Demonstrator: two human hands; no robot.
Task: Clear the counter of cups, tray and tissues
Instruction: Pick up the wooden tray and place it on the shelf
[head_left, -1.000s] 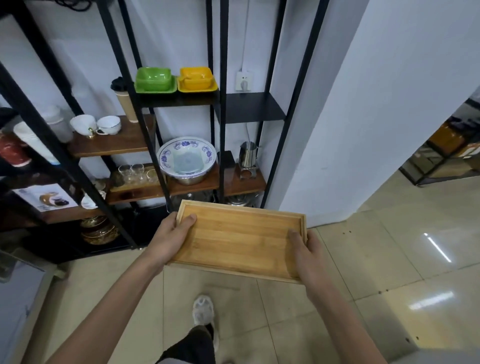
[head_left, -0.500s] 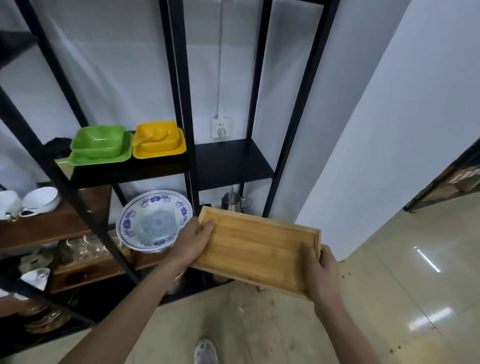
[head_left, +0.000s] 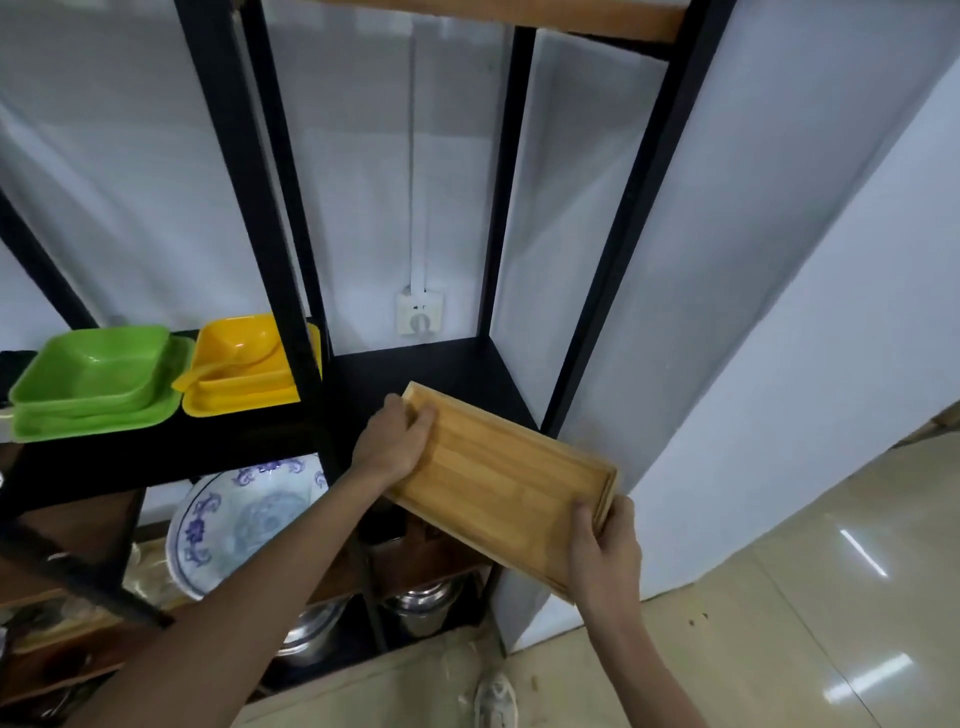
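An empty wooden tray (head_left: 498, 483) is held in both hands in front of a black metal rack. My left hand (head_left: 392, 444) grips the tray's far left corner, thumb on top. My right hand (head_left: 605, 558) grips its near right end. The tray tilts, its far corner reaching over the front of the black shelf (head_left: 426, 371) on the rack's right side. No cups or tissues are in sight.
A green bowl on a plate (head_left: 98, 384) and a yellow one (head_left: 244, 371) sit on the shelf to the left. Below are a blue-and-white bowl (head_left: 244, 525) and metal pots (head_left: 421, 608). Black uprights (head_left: 291, 291) frame the shelf; a white wall (head_left: 753, 312) stands right.
Both hands have lifted the tray up and forward, from waist height to the level of the black shelf. The view has closed in on the rack.
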